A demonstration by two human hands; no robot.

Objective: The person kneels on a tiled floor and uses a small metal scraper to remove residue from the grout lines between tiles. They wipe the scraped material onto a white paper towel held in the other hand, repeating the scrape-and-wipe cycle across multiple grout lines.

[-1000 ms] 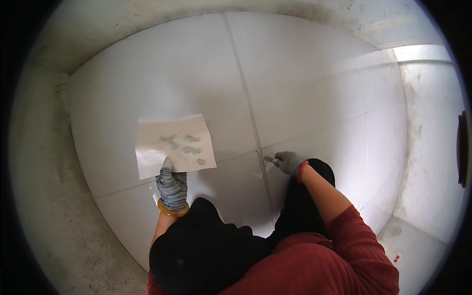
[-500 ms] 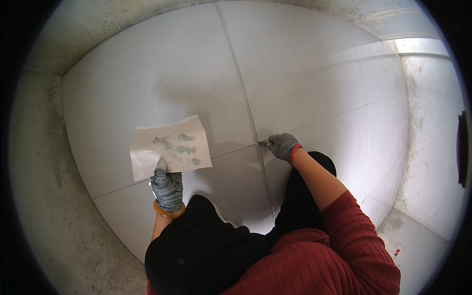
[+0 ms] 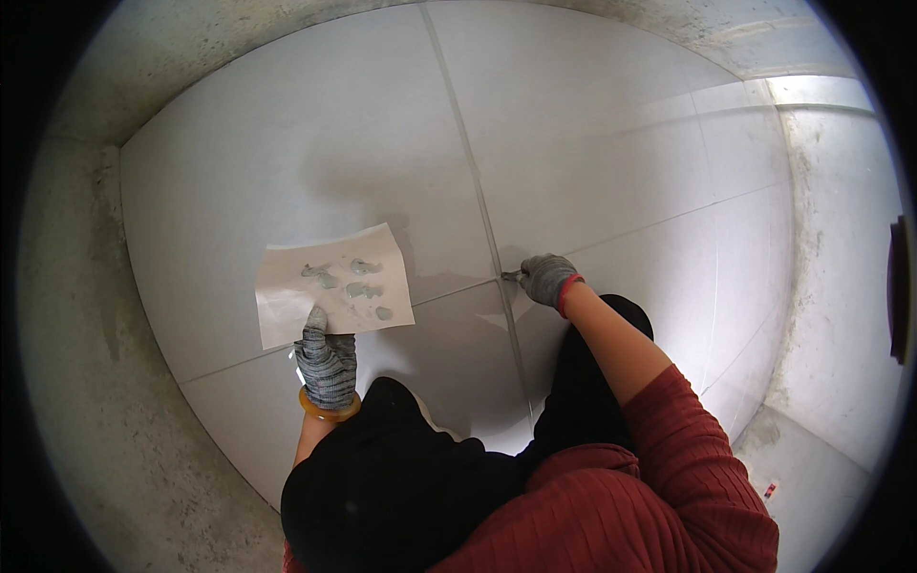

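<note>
Wearing a grey knit glove, my left hand [image 3: 327,368] grips the near edge of a pale sheet of paper [image 3: 287,301], its thumb on top. Several dabs of grey-green paste [image 3: 363,289] lie on the sheet. My right hand [image 3: 547,280], gloved the same way, is closed round a small tool [image 3: 513,276] with a dark tip; most of it is hidden in the fingers, so its kind is unclear. That tip meets the floor joint [image 3: 484,224] where the lines between the large grey tiles cross.
Large light grey tiles [image 3: 239,153] cover the floor, with thin joints between them. Rough concrete walls [image 3: 72,315] border it on the left and the far side. At the right stands a pale wall base [image 3: 821,286]. A small red and white scrap [image 3: 770,490] lies at lower right.
My right hand has shifted very slightly left and up, staying at the joint crossing. The paper in my left hand has moved a touch to the right.
</note>
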